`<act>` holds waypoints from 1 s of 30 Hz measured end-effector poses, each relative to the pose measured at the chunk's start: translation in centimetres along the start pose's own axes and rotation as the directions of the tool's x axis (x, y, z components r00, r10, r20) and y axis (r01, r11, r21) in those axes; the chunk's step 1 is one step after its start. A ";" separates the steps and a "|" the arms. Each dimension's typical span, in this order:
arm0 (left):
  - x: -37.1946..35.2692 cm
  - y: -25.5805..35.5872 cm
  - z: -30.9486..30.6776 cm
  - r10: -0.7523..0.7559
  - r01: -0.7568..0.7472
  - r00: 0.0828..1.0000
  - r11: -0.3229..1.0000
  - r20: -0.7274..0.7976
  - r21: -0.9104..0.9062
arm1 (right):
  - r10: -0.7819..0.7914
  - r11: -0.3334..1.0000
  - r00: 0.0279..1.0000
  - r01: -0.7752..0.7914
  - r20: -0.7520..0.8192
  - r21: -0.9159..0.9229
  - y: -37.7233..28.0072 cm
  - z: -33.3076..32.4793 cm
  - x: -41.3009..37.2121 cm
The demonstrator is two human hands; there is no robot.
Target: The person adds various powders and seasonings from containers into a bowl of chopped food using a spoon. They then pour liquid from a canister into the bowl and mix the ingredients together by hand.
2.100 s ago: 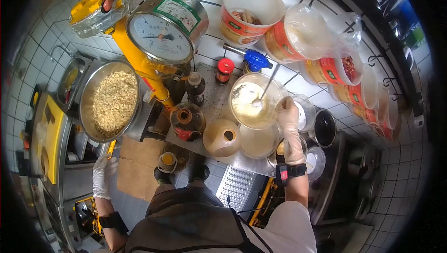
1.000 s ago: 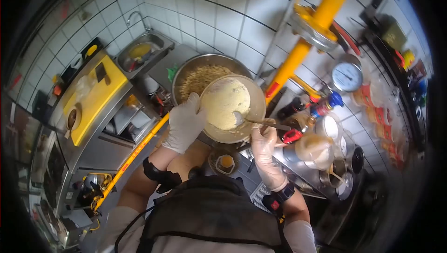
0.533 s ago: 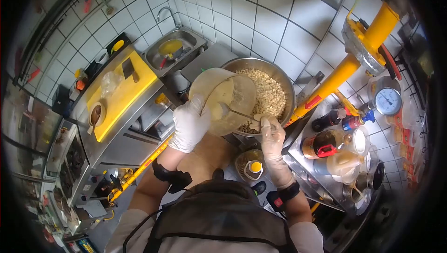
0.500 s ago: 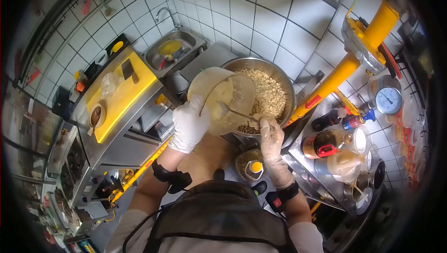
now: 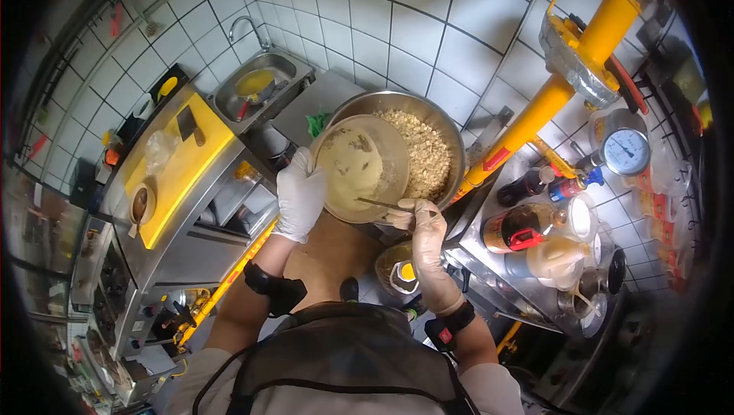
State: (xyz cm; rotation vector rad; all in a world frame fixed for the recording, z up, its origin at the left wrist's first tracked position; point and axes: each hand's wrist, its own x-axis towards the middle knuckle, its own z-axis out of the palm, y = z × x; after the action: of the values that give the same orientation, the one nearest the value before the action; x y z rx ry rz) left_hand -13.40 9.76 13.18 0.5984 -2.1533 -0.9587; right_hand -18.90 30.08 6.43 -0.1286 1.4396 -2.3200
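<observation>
My gloved left hand (image 5: pixel 300 195) is closed on the left rim of a translucent plastic tub (image 5: pixel 393 157). Pale yellow, thick-looking liquid (image 5: pixel 348 170) with a few darker patches lies inside the tub. In my gloved right hand (image 5: pixel 423 225) is the handle of a metal spoon (image 5: pixel 373 202); its far end reaches into the tub, and the bowl of the spoon is hidden. The tub overlaps the left part of a large steel pot (image 5: pixel 453 128). Chopped pale pieces (image 5: pixel 427 151) fill the uncovered part of this pot.
To the left, a yellow cutting board (image 5: pixel 170 193) bears a cleaver (image 5: pixel 188 125) and a small bowl (image 5: pixel 141 202). A sink (image 5: pixel 284 71) stands behind. Bottles (image 5: pixel 512 229) crowd the right-hand steel table (image 5: pixel 505 271). A thick yellow pipe (image 5: pixel 527 113) slants beside the pot.
The tub has tipped back towards level, showing more of its liquid, and the spoon's bowl is now out of sight. The view has shifted, and something green shows behind the tub.
</observation>
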 end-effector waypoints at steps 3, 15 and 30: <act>0.5 -0.7 0.5 0.033 -0.035 0.998 0.997 -0.045 -0.062 | 0.031 0.998 0.997 -0.034 -0.065 -0.043 -1.7 0.2 0.9; 4.0 -5.5 -4.2 -0.177 0.116 0.972 0.933 -0.154 -0.341 | -0.301 0.916 0.947 0.254 -0.114 -0.311 -10.1 -1.7 5.6; 3.3 -5.7 -6.1 -0.256 0.163 0.952 0.889 -0.169 -0.428 | -0.695 0.195 0.633 0.622 0.341 -0.759 -10.0 -1.6 4.2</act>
State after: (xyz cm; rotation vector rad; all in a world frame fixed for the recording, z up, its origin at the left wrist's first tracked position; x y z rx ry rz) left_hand -10.27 1.34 13.04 0.6994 -1.6439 -1.3505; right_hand -26.07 33.65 13.93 -1.1888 2.9014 -1.8201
